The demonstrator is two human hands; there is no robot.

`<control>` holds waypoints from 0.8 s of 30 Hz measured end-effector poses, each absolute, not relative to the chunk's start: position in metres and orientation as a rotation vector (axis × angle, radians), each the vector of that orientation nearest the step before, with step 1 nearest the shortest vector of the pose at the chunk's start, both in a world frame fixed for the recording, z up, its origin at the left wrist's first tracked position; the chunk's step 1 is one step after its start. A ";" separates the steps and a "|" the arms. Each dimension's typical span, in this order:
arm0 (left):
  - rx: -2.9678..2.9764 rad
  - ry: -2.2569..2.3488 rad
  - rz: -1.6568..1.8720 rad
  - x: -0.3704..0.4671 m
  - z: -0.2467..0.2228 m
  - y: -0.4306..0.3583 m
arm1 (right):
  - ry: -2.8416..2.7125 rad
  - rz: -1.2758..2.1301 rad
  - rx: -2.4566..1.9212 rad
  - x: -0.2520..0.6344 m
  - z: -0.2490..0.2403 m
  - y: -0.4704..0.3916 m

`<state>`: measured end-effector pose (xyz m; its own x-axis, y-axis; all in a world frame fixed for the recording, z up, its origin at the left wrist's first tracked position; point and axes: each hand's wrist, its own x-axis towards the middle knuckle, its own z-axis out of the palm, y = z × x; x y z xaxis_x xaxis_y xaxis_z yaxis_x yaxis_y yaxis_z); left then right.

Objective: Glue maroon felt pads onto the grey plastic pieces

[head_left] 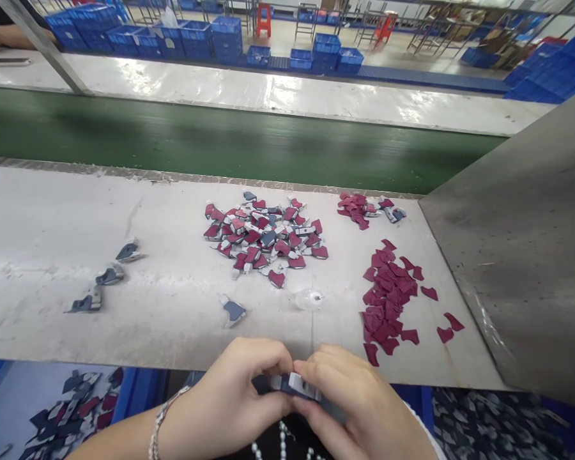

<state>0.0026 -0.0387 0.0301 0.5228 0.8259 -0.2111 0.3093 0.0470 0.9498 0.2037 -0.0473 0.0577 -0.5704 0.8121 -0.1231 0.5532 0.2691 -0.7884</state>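
My left hand [242,396] and my right hand [349,396] are close together at the table's front edge, both closed on one small grey and dark blue part [299,385]. The fingers cover much of it. Beyond them, a single blue and grey part [232,311] lies on the white table [172,332]. A pile of grey parts with dark red faces [268,236] is at the centre. Flat dark red pieces [388,291] are heaped to the right, with a smaller heap [353,209] behind. Several blue and grey parts [109,275] lie at the left.
A small clear round object [309,299] stands on the table. A metal panel [522,243] rises at the right. Bins of parts [138,396] are below the front edge. A green belt [220,140] runs behind; a person's arm [19,39] shows at the far left.
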 end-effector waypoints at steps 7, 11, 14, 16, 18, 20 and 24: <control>1.602 1.081 0.541 0.006 0.014 -0.042 | -2.256 1.247 -1.296 0.201 0.045 -0.046; 1.603 1.024 0.518 0.000 0.016 -0.044 | -2.262 1.237 -1.339 0.204 0.047 -0.049; 1.656 0.903 0.494 -0.004 0.026 -0.021 | -2.105 1.397 -1.299 0.220 0.049 -0.046; 1.746 0.989 0.514 -0.006 0.032 0.010 | -1.947 1.376 -1.349 0.234 0.044 -0.039; 1.887 1.263 0.543 -0.009 0.038 0.047 | -1.788 1.223 -1.534 0.246 0.033 -0.027; 1.923 1.368 0.573 -0.016 0.045 0.078 | -1.715 1.117 -1.648 0.251 0.020 -0.013; 1.994 1.417 0.560 -0.045 0.059 0.091 | -1.761 1.150 -1.611 0.239 -0.001 0.009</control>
<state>-0.0453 0.0912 0.0587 0.3339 0.9425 -0.0129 0.6789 -0.2310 0.6969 0.2388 0.0089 -0.0006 -0.1855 0.9655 -0.1827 0.5550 -0.0505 -0.8303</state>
